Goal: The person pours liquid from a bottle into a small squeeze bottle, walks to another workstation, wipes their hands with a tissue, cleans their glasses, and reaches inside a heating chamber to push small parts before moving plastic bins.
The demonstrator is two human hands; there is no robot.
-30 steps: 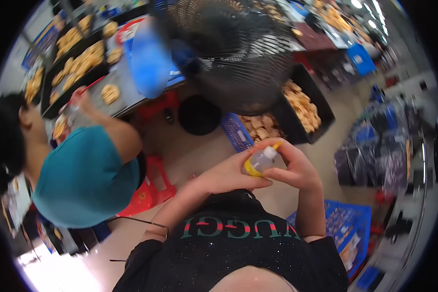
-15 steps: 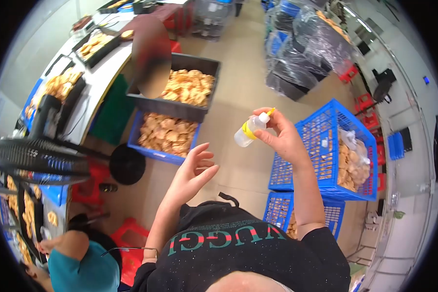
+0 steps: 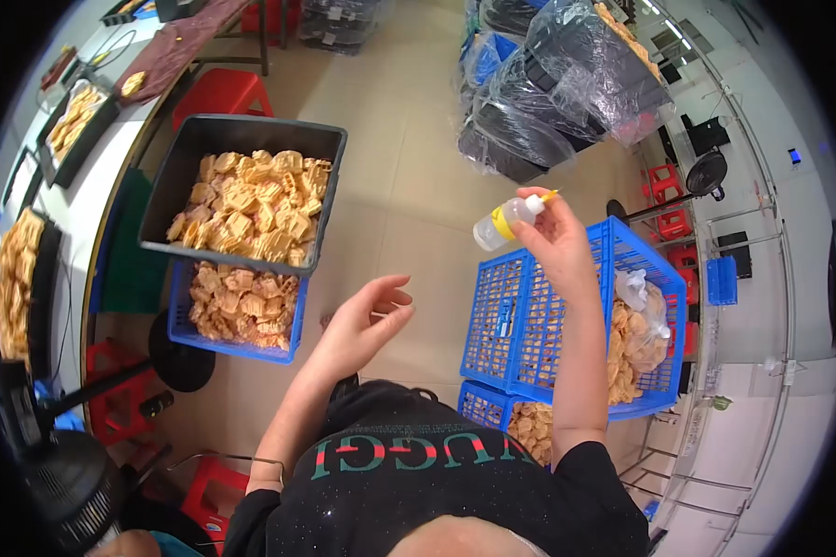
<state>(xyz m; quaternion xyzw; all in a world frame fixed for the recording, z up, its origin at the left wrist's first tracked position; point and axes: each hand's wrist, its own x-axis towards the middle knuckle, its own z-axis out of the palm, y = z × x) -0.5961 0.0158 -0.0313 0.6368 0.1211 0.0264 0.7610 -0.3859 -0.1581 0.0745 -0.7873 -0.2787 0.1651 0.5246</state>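
My right hand [image 3: 559, 239] grips a small clear squeeze bottle [image 3: 498, 226] by its neck end. The bottle has a yellow band and a yellow tip, and it lies tilted almost on its side in the air. My left hand [image 3: 364, 327] hovers in front of my body, thumb apart from lightly bent fingers, with nothing in it. To its left stands a black bin [image 3: 243, 135] full of pale tan moulded pieces [image 3: 260, 209], resting over a blue bin [image 3: 293, 342] of similar pieces. Below and right of the bottle is a blue slatted crate [image 3: 499, 320].
Black bins wrapped in clear plastic [image 3: 539, 102] are stacked ahead on the right. A worktable [image 3: 84, 218] with trays of pieces runs along the left. Red stools [image 3: 221, 96] and a black fan [image 3: 70, 487] stand beside it. Another blue crate [image 3: 478, 406] is near my right side.
The view has shifted, so the bins now appear further left and nearer. The person beside the black bin is out of view. The bottle stays in my right hand.
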